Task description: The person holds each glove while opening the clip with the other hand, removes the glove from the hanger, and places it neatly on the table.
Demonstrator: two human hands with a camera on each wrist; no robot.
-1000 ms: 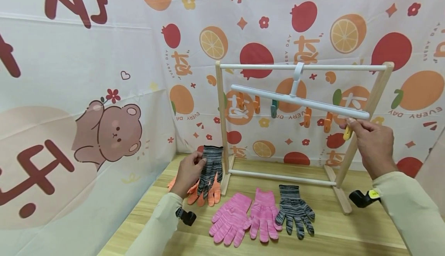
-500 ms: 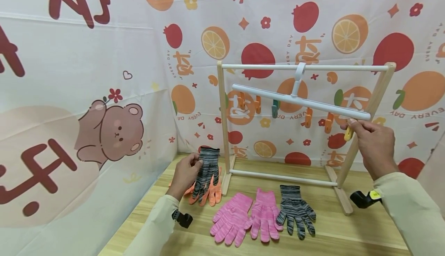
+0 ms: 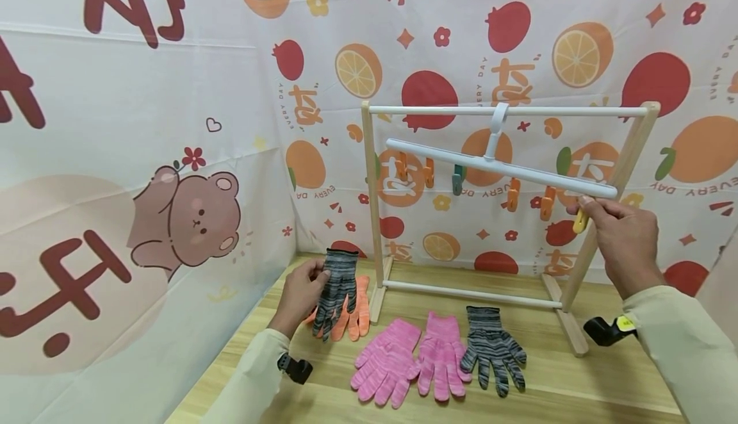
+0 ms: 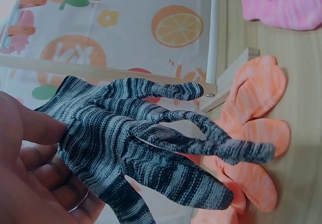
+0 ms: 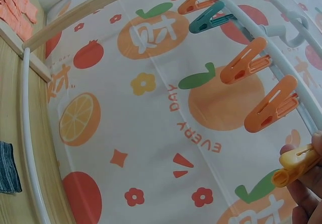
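My left hand (image 3: 301,289) pinches a grey-and-black striped knit glove (image 3: 339,286) near its cuff. In the left wrist view the glove (image 4: 136,138) hangs with its fingers spread, overlapping orange gloves (image 3: 353,315) on the table. My right hand (image 3: 625,238) pinches a yellow clothespin (image 3: 580,221) at the low right end of a white hanger (image 3: 519,171). The hanger hooks over the rack's top bar and tilts down to the right. Orange clothespins (image 5: 271,105) and one green clothespin (image 5: 209,18) hang along its underside, none holding a glove.
Two pink gloves (image 3: 387,363) and a second grey striped glove (image 3: 493,350) lie flat on the wooden table (image 3: 323,398) in front of the rack. The rack's wooden left post (image 3: 373,206) rises close to my left hand. Printed cloth (image 3: 230,91) walls the back and left.
My left hand has drawn the striped glove leftward and slightly down, showing more of the orange gloves. The right hand stays pinching the yellow clothespin at the hanger's end.
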